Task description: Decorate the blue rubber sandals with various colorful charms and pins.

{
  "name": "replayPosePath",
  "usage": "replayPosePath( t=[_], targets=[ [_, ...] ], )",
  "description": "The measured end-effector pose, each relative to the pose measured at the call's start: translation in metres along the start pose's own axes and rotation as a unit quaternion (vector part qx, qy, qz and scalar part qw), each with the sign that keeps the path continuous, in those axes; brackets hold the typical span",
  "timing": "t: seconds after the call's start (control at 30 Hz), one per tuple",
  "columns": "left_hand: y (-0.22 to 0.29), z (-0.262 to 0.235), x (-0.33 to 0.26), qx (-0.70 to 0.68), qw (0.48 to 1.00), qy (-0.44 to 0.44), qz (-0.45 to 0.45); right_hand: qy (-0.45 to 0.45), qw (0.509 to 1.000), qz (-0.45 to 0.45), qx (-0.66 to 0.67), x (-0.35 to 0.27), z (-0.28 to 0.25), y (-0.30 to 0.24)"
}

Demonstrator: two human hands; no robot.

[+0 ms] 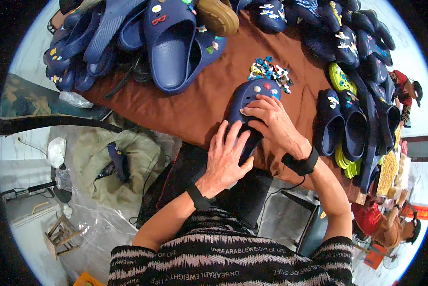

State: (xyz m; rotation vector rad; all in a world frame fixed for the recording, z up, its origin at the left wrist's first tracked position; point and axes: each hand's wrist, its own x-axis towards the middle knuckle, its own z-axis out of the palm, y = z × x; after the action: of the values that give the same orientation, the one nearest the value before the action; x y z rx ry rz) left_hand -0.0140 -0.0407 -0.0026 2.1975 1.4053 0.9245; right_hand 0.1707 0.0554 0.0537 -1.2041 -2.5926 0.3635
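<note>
A navy blue clog lies on the brown cloth in front of me, its toe pointing away. Several small charms sit on its toe, among them a pale round one and a red one. My left hand grips the clog near its heel, fingers laid across it and thumb along the side. My right hand is closed over the upper, fingers bent against the holes. A tiny whitish spot shows by its fingertips; what it is, I cannot make out. Beyond the toe lies a pile of small colourful charms.
Large navy clogs with charms crowd the far left of the brown cloth. More clogs line the right, with lime green ones among them. A pale green sack stands lower left. Other people work at the far right.
</note>
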Motion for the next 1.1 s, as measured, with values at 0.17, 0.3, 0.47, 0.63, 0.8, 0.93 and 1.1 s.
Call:
replayPosePath(
  t=[0.17,0.3,0.47,0.63,0.8,0.93,1.1],
  targets=[
    [0.007,-0.006,0.008,-0.031,0.998,0.035,-0.029,0.021,0.998,0.009,0.051,0.011,-0.006,-0.003],
    [0.011,-0.002,0.019,-0.107,0.989,0.098,-0.036,0.023,0.997,-0.004,0.072,0.014,-0.005,0.002],
    [0.005,0.01,0.018,-0.085,0.99,0.107,-0.034,0.027,0.999,-0.022,-0.001,0.014,-0.002,0.006],
    [0.005,0.009,0.018,-0.073,0.991,0.106,-0.031,0.03,0.998,-0.029,-0.045,0.01,0.006,0.011],
    [0.005,0.008,0.017,-0.08,0.991,0.107,-0.032,-0.007,0.995,-0.025,-0.098,0.006,0.013,0.005],
    [0.006,0.008,0.02,-0.09,0.99,0.107,-0.031,-0.02,0.991,-0.015,-0.135,0.006,0.019,0.005],
    [0.003,0.006,0.017,-0.091,0.989,0.116,-0.029,-0.004,0.99,-0.022,-0.139,0.006,0.012,-0.006]
  ],
)
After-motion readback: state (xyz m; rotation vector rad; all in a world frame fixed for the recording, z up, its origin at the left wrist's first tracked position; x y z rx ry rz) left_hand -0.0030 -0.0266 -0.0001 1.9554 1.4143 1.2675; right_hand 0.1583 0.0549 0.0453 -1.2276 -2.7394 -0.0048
